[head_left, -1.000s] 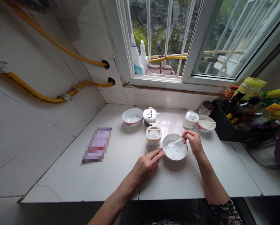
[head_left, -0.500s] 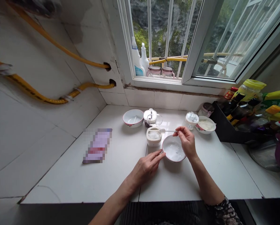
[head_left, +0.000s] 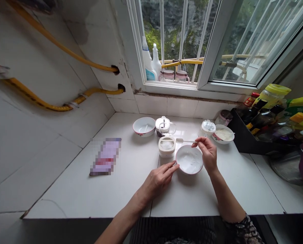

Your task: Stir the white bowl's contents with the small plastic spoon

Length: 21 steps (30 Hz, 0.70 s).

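Observation:
My right hand [head_left: 207, 151] is closed in a pinch on the handle of a small white spoon [head_left: 184, 140]. The spoon is level above the far rim of a white bowl [head_left: 189, 161] with a pink edge. A little white stuff lies in that bowl. My left hand [head_left: 163, 178] rests on the counter with fingers stretched out, their tips touching the bowl's left rim. Just left of the bowl stands an open seasoning jar [head_left: 167, 154] with white grains inside. Its clear lid [head_left: 168, 128] is tipped up at the back.
Behind stand a bowl [head_left: 142, 127] with a white spoon in it and a dark-filled jar [head_left: 159, 134]. At right are another jar [head_left: 207, 128], a bowl of pale contents [head_left: 223, 134] and a black bottle box [head_left: 250, 145]. A blurred purple packet [head_left: 107, 156] lies left.
My right hand has drawn the spoon a little to the right, away from the open jar. My left hand stays at the bowl's rim.

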Each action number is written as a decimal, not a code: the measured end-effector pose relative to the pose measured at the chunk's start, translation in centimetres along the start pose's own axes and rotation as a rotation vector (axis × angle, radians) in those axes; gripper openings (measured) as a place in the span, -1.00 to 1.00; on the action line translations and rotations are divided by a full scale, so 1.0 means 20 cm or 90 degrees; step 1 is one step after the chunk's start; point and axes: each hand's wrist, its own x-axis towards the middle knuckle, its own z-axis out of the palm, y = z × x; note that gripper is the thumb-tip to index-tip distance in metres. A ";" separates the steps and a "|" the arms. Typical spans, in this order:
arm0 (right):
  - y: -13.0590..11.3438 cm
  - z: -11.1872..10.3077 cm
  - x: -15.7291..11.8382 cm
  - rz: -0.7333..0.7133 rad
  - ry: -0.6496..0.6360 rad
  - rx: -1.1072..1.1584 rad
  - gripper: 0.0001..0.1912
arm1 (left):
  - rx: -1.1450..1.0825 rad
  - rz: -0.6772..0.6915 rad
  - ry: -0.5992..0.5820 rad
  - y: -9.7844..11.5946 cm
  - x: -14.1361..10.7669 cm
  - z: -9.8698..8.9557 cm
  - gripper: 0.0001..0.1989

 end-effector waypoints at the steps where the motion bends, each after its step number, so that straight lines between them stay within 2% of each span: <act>1: 0.01 -0.02 0.01 0.034 0.000 0.017 -0.87 | 0.001 -0.001 -0.002 0.00 0.00 0.00 -0.52; 5: 0.03 -0.09 0.04 0.078 -0.053 -0.074 -0.88 | 0.004 -0.003 -0.003 0.00 0.00 -0.01 -0.54; 9: 0.04 -0.12 0.04 -0.021 -0.110 -0.277 -0.83 | -0.002 -0.003 -0.004 0.01 0.00 -0.01 -0.55; 11: 0.05 -0.11 0.03 -0.059 -0.146 -0.328 -0.82 | -0.007 -0.008 -0.005 0.01 0.00 -0.01 -0.54; 16: 0.04 -0.07 0.00 -0.048 -0.245 -0.304 -0.79 | -0.011 -0.010 -0.014 0.01 0.00 -0.01 -0.53; 21: 0.03 -0.08 0.01 0.044 -0.191 -0.199 -0.82 | -0.015 -0.007 -0.008 0.01 0.00 -0.01 -0.51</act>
